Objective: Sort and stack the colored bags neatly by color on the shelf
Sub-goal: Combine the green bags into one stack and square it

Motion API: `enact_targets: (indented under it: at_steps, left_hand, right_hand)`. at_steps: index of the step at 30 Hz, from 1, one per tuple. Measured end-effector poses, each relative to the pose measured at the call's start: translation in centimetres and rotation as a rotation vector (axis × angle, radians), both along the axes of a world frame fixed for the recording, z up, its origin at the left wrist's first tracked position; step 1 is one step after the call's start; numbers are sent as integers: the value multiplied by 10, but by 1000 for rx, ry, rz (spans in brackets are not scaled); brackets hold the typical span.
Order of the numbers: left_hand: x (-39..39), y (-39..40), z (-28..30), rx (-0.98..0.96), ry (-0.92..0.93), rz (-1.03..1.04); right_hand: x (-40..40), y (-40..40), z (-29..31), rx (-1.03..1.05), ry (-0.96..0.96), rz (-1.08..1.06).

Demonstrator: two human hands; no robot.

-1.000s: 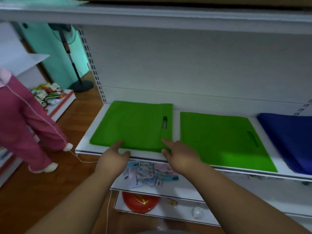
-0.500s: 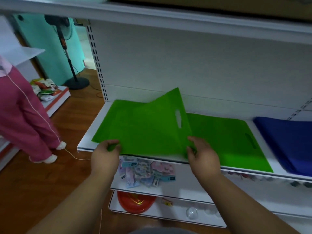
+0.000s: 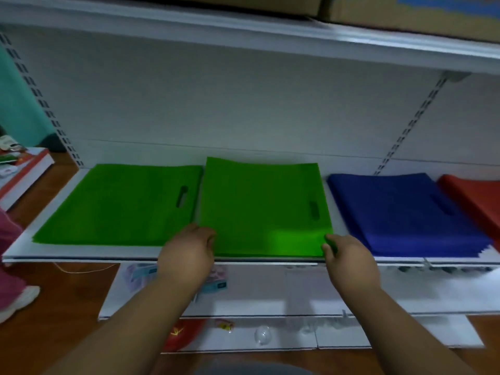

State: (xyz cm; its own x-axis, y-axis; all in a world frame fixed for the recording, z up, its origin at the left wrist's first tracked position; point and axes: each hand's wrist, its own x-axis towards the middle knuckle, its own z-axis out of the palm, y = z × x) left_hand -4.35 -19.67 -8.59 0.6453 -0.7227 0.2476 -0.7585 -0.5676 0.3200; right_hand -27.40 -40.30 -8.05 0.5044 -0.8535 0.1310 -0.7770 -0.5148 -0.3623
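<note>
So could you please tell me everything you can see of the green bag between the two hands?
The middle green bag is flat, thin, matte, fabric-like, with a slot handle near its right edge. It lies on the white shelf, its far edge slightly raised. The left hand touches its near left corner; the right hand pinches its near right corner.

White shelf (image 3: 81, 251) bears two green bag stacks (image 3: 119, 204) (image 3: 259, 207), blue (image 3: 400, 212), red (image 3: 476, 196).
</note>
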Motion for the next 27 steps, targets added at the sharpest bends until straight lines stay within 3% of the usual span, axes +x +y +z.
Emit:
enact_targets:
  at_steps: [13, 17, 23, 27]
  left_hand:
    - [-31, -44, -13, 217, 23, 146]
    - [-32, -40, -8, 131, 69, 129]
    - [-6, -9, 5, -40, 198, 208]
    - [51, 47, 10, 5, 347, 309]
  right_hand:
    - [-15, -53, -11, 132, 195, 78]
    - [-9, -44, -4, 125, 181, 80]
    - [49, 9, 14, 146, 41, 302]
    - [112, 61, 14, 167, 84, 546]
